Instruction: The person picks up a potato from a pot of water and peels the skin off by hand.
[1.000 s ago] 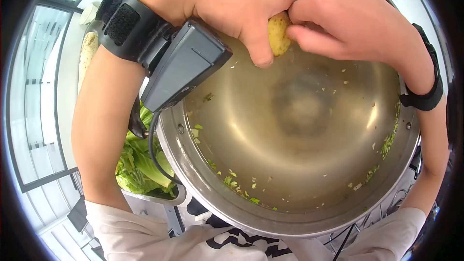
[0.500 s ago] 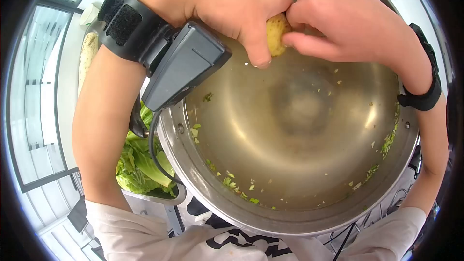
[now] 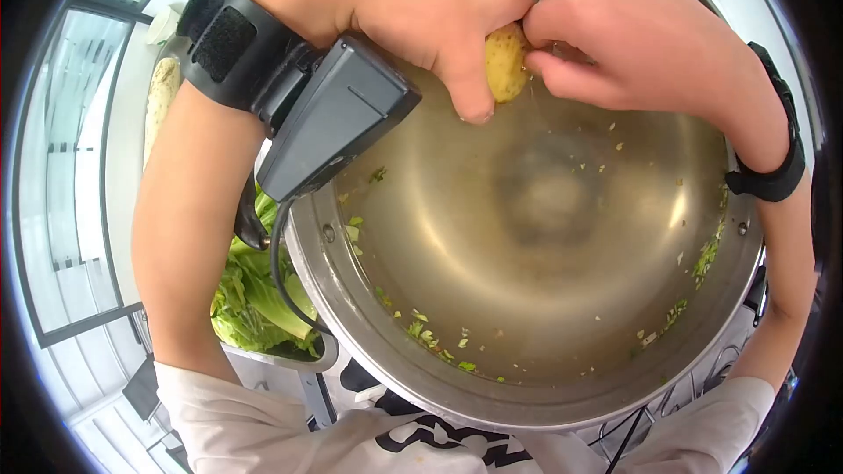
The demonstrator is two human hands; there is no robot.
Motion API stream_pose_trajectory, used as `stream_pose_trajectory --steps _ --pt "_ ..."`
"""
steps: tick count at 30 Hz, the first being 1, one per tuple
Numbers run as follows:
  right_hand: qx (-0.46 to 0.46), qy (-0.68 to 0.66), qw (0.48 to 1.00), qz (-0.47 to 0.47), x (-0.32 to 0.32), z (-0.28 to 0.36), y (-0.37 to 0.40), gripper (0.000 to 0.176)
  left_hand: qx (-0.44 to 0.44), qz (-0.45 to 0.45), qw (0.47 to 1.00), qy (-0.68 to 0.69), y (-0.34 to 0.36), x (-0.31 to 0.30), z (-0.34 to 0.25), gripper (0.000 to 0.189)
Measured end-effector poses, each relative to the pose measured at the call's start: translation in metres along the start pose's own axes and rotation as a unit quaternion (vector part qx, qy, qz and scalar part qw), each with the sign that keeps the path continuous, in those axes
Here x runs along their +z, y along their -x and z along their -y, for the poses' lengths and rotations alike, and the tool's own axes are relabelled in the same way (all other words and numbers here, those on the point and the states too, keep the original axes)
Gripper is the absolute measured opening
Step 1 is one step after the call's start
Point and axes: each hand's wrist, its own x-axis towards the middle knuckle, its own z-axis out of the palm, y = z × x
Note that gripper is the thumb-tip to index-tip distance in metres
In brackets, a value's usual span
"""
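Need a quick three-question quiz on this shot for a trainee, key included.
1. What is held between the left hand and right hand?
A) carrot
B) potato
C) ladle

2. True or false: a pile of leafy greens lies beside the pot, outside it.

3. Fill in: the boxy dark device is worn on the person's ____ arm.

Key: 1 B; 2 true; 3 left.

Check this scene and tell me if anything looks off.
Green scraps float in the cloudy water inside the metal pot, mostly near its wall, like stray debris, though they may belong there. The potato has dark specks, probably ordinary. I see no spill or damage.
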Motion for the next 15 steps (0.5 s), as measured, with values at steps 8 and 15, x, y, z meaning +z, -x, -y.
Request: stream_pose_trajectory --steps 8,15 --pt "-0.022 -0.002 1.000 -0.003 0.001 -0.009 0.001 0.035 0.144 -0.068 0.987 0.011 0.006 0.008 0.024 0.026" --pt "-0.022 0.019 0.999 -0.020 0.004 -0.011 0.003 0.028 0.010 0.043 0.997 0.058 0.001 -0.011 0.000 0.030"
